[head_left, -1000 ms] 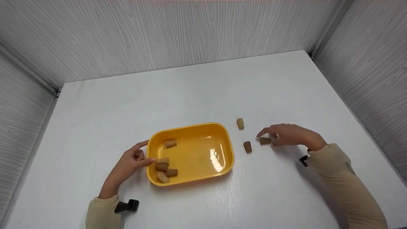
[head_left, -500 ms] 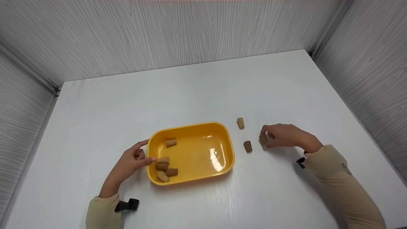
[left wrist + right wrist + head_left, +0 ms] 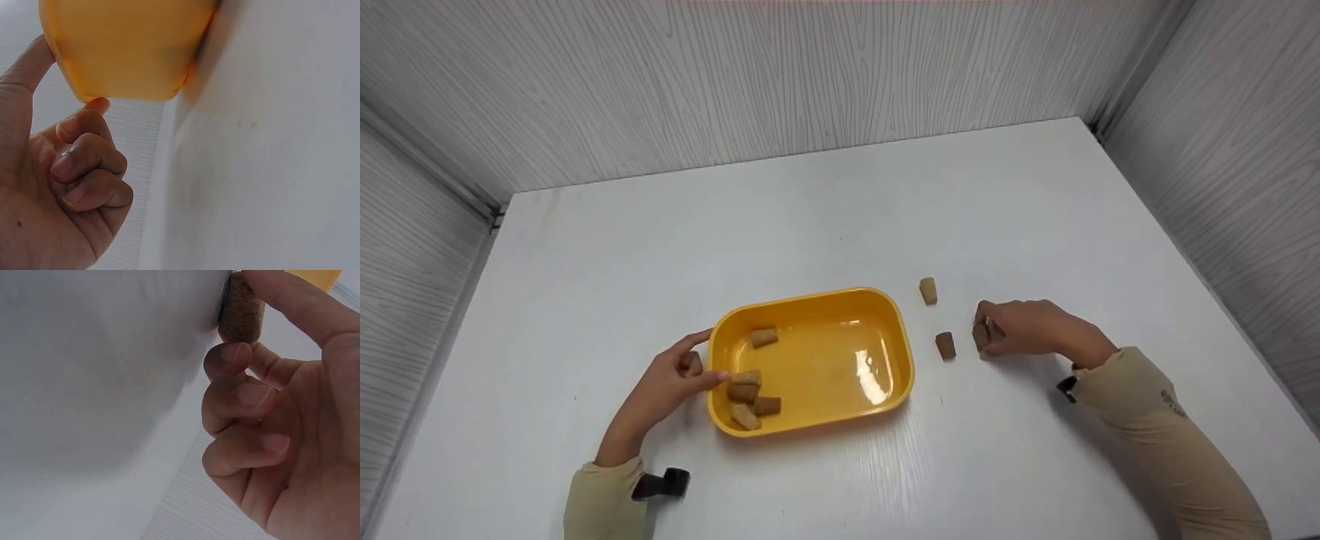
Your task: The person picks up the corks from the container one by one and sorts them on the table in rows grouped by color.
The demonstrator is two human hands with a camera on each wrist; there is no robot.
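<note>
My left hand grips the left end of a yellow plastic tray, its thumb over the rim. In the left wrist view, the thumb and index finger touch the tray wall while the other fingers curl toward the palm. Several tapered cork stoppers lie inside, mostly at the left end, including a dark one. Right of the tray, my right hand pinches a brown cork stopper between thumb and index finger, at the tabletop. Beside it lie a darker cork stopper and a paler cork stopper.
The white table has a grey wood-grain panel along its back and similar panels at both sides. A black strap mount sits on the left sleeve. The tray's raised rim stands between the two hands.
The right thumb and index finger have closed on the brown cork stopper and turned it from lying sideways to a steeper angle. The left hand and tray have stayed in place.
</note>
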